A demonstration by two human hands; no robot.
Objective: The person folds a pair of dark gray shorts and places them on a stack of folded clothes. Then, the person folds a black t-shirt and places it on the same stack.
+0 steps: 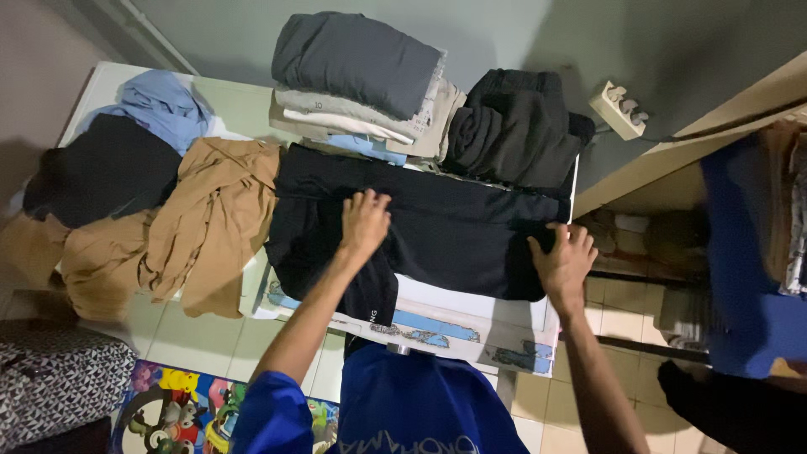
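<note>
While both palms lie flat, fingers spread, gripping nothing, left hand (364,222) presses black garment (437,223) mid-fold; right hand (561,259) holds down its edge on white table (471,315)

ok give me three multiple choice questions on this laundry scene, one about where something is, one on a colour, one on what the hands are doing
1. Where does the brown garment lie relative to the black garment under the hands?
A. To its left in the picture
B. On top of it
C. To its right in the picture

2. What colour is the top item of the folded stack at the far edge of the table?
A. Red
B. Dark grey
C. Yellow

3. What are the left hand and right hand doing?
A. Both raised in the air
B. Both holding a hanger
C. Both resting on the black garment

Answers:
1. A, the brown cloth lies crumpled left of the black one.
2. B, the top fold is dark grey.
3. C, the left hand presses flat and the right sits at the garment's end.
</note>
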